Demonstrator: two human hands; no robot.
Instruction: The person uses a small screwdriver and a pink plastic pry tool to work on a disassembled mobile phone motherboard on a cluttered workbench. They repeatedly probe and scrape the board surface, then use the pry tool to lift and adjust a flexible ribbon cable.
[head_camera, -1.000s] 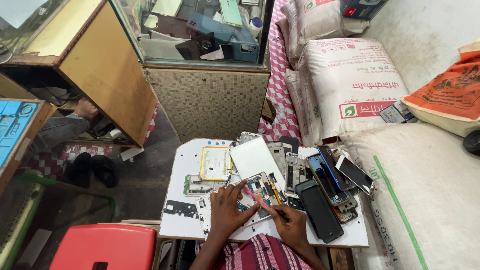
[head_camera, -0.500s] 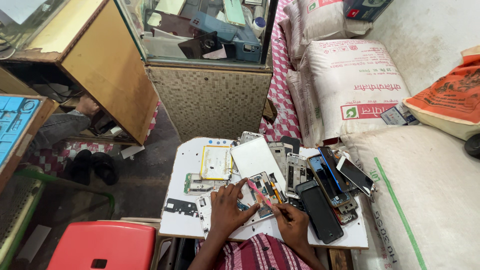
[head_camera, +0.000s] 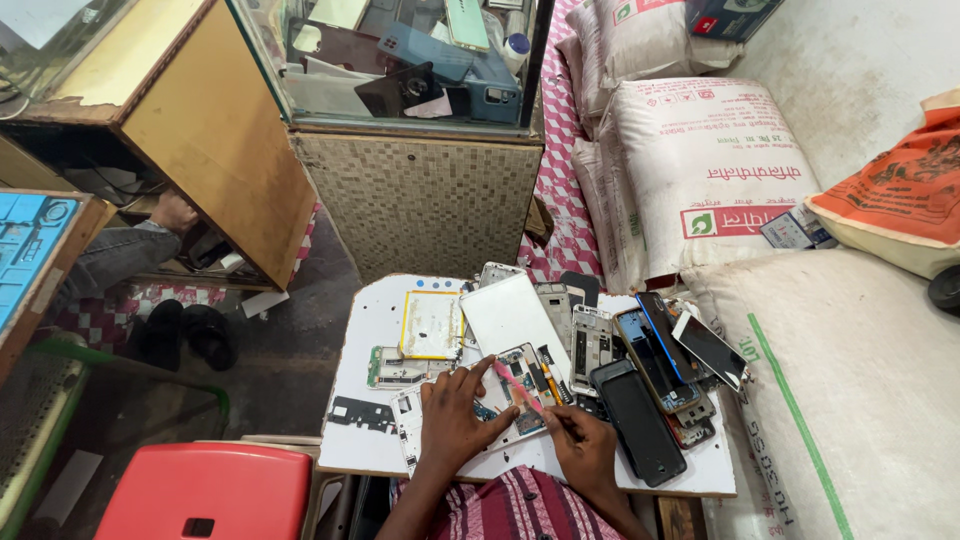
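Right hand (head_camera: 585, 447) pinches a thin pink tool (head_camera: 520, 388), tip on the opened phone (head_camera: 515, 395). Left hand (head_camera: 452, 418) lies flat, fingers spread, pressing that phone down. Phone sits near the white board's (head_camera: 360, 455) front edge, long axis running up-left, away from the person. Beyond: white back cover (head_camera: 512, 320), stacked phones (head_camera: 655, 365).
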